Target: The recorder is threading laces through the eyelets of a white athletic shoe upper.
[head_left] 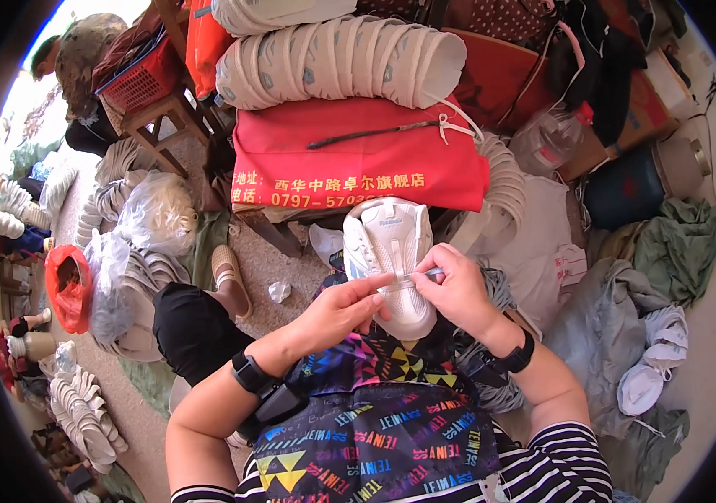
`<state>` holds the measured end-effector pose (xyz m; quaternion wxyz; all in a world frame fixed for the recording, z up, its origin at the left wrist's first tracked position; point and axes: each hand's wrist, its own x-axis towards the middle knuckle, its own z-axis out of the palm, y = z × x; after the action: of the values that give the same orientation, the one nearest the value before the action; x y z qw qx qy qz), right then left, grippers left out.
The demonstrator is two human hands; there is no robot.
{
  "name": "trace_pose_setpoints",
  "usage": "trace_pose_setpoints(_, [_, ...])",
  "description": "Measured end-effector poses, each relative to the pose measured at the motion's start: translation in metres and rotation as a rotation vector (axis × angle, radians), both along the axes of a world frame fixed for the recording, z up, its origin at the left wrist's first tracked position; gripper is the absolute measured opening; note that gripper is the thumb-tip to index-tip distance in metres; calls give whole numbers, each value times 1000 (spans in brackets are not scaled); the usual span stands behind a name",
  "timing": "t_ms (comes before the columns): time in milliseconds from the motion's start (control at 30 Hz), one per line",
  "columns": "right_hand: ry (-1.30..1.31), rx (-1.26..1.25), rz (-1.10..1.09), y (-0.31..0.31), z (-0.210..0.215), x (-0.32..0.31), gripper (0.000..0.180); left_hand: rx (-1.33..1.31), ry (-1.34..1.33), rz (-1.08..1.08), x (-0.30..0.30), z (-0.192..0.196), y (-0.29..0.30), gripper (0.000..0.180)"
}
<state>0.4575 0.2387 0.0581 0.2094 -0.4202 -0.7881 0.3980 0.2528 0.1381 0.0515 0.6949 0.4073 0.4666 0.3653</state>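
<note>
Both forearms reach forward over the lap, the left hand (343, 308) and right hand (452, 289) each pinching a lace (412, 275) across the white shoe (391, 256), toe up.

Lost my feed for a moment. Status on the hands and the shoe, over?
Left hand and right hand both pinch a white lace across the white shoe. Shoe rests on the lap, toe away. Nothing between hands and shoe.

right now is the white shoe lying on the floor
No, the white shoe is held up over the person's lap, with the left hand and right hand gripping it.
</note>
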Motion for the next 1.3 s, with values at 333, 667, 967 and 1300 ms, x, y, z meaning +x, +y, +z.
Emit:
trace_pose_setpoints(333, [105,-103,14,6,-14,-5,11,-12,-26,12,-4,-11,5,42])
trace_pose_setpoints(667, [52,-36,34,-4,-17,0,13,559,433,227,12,-35,7,35])
trace_pose_setpoints(967, [205,-381,-48,-2,-25,-7,12,519,440,297,15,-23,5,35])
trace_pose_setpoints(1300, [186,-358,-37,-12,-19,-16,17,693,752,276,18,-30,21,17])
